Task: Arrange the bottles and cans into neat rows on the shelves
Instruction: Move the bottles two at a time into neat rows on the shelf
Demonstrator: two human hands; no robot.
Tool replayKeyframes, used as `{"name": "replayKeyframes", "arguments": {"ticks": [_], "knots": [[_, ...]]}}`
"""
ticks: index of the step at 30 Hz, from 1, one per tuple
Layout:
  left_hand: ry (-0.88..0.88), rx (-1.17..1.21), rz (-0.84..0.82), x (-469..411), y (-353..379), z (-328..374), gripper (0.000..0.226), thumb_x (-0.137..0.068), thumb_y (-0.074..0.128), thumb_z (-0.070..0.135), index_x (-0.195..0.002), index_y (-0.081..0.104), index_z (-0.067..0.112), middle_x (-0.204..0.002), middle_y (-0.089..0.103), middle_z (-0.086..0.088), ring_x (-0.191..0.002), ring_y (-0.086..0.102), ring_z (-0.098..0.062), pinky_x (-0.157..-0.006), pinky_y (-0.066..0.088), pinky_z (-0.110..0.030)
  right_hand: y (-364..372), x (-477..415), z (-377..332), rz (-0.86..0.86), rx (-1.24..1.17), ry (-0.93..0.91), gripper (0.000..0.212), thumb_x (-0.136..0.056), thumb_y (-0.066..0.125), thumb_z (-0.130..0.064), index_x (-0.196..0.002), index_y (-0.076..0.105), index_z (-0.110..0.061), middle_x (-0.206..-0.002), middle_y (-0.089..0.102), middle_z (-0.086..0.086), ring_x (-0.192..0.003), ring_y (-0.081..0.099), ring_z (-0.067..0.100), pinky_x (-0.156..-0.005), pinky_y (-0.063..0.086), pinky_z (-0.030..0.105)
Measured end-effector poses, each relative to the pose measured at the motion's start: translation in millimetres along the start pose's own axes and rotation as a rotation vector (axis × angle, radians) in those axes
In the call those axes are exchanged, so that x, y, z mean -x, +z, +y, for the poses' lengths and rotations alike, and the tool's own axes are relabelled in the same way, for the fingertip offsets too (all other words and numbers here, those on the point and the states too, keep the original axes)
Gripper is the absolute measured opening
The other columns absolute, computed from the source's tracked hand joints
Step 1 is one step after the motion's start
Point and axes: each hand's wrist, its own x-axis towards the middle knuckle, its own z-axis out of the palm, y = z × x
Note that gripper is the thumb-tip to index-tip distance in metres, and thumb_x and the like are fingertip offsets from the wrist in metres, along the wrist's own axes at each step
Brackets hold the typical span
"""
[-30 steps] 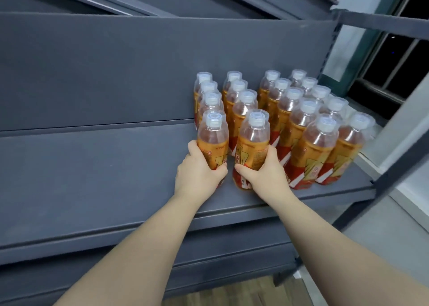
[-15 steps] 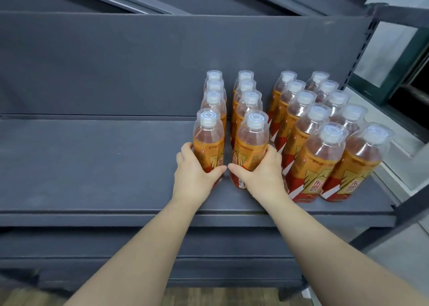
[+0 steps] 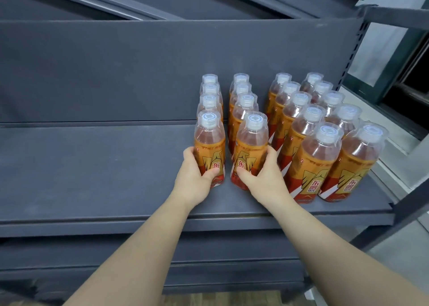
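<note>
Head view, one shelf bay.

Dark grey metal shelf [image 3: 92, 166] carries four rows of clear plastic bottles: amber drink, orange-and-red labels, white caps. All are upright, and the rows run front to back toward the flat grey back panel [image 3: 139, 69]. I count four bottles in each of the two left rows [image 3: 242, 113] and five in each of the two right rows [image 3: 318, 157].

Left hand [image 3: 192, 180]: wrapped round the lower label of the left front bottle [image 3: 210, 143]. The thumb lies across the front; the fingers are hidden behind.

Right hand [image 3: 264, 178]: grips the right front bottle [image 3: 251, 143] low down. The thumb is on the front, and the fingers pass round its right side, between it and the third row.

Both held bottles head their rows, and their bases look seated on the shelf. A narrow gap separates them. They sit farther back from the shelf lip than the front bottles of the right rows. A wider lane runs between the second and third rows.

Surroundings: dark window frame [image 3: 394, 73] to the right, a second grey shelf edge [image 3: 209, 271] below, and a strip of wood-pattern floor [image 3: 232, 298] at the bottom.
</note>
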Motion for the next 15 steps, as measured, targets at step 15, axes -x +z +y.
{"name": "replayKeyframes", "arguments": {"ticks": [15], "knots": [[0.027,-0.022,-0.015,0,1,-8,0.077,-0.093,0.068,0.031,-0.152,0.020,0.029,-0.144,0.049,0.007,-0.129,0.051,-0.015,-0.109,0.045,-0.040,3,-3,-4,0.020,0.025,0.017,0.092,-0.076,0.079,-0.050,-0.149,0.028,-0.028,-0.139,0.052,-0.007,-0.128,0.052,0.016,-0.107,0.047,0.041]]}}
